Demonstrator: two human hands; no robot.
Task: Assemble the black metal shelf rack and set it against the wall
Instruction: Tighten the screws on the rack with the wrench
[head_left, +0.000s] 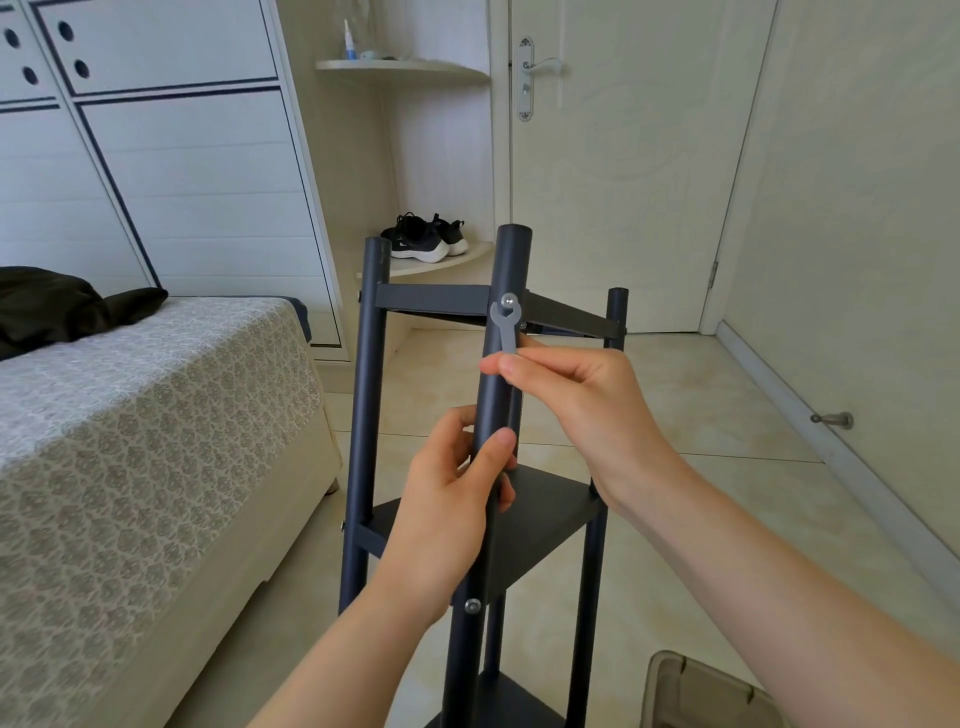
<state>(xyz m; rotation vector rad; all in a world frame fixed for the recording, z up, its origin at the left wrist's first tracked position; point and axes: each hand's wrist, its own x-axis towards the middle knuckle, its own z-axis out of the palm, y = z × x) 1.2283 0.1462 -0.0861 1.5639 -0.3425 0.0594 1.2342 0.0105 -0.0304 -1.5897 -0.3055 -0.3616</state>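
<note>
**Holding a small wrench at the top bolt of the rack**

The black metal shelf rack (363, 415) stands upright on the tiled floor in the centre of the frame. It is between the bed (130, 415) at the left and the wall at the right, and it touches neither.

The person's left hand (447, 499) grips the nearest post (506, 260) at about the middle of the frame. The thumb lies across the front and the fingers are curled around behind.

The right hand (576, 405) is a little higher and pinches the lower end of a grey flat wrench (505, 325) between thumb and fingertips. The wrench points up along the post. Its open end sits just under a silver bolt (508, 299) near the top of the post, at the level of the top shelf (431, 299). I cannot tell if the wrench really holds the bolt.

A second bolt (472, 606) shows lower on the same post, below the middle shelf (545, 519).

A black cloth (57, 306) lies on the bed at the left edge. Behind the rack, black shoes (426, 236) rest on a low corner shelf (467, 257) beside the closed door (623, 156). A beige container (696, 691) is at the lower right.
</note>
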